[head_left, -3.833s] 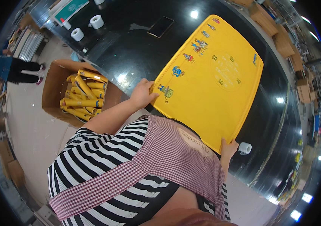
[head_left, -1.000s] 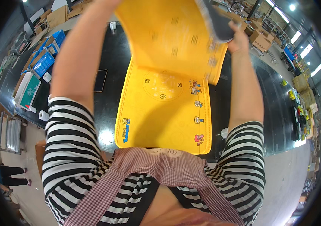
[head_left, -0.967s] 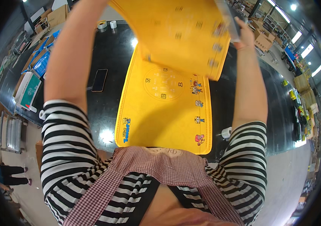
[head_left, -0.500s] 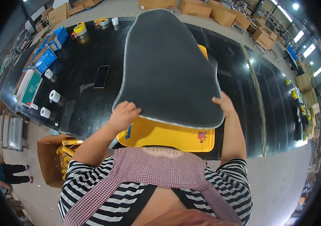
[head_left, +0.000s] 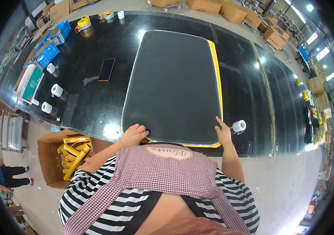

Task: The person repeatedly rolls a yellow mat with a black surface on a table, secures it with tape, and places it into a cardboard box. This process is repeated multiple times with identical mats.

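Observation:
A dark grey rounded rectangular sheet [head_left: 172,84] with a pale edge lies flat over a yellow panel [head_left: 217,74]. Only a yellow strip shows, along the right side and at the near corners. My left hand [head_left: 134,134] is closed at the sheet's near left corner, fingers bent over its edge, with a small dark curl beside the fingertips. At the near right corner my right hand [head_left: 223,133] rests against the edge, index finger stretched out and thumb apart. Both pieces lie on a black table [head_left: 92,47].
A white roll [head_left: 239,126] stands right of my right hand. Left lie a phone [head_left: 106,69], several white rolls [head_left: 57,90], blue boxes [head_left: 46,54] and yellow tape [head_left: 84,23]. Below the table's left edge, a cardboard box [head_left: 53,168] holds yellow tubes. Another person [head_left: 12,176] stands far left.
The sheet, earlier raised and bent in both hands, has come down flat over the yellow panel. My hands have lowered toward me. The white roll at the right has come into view.

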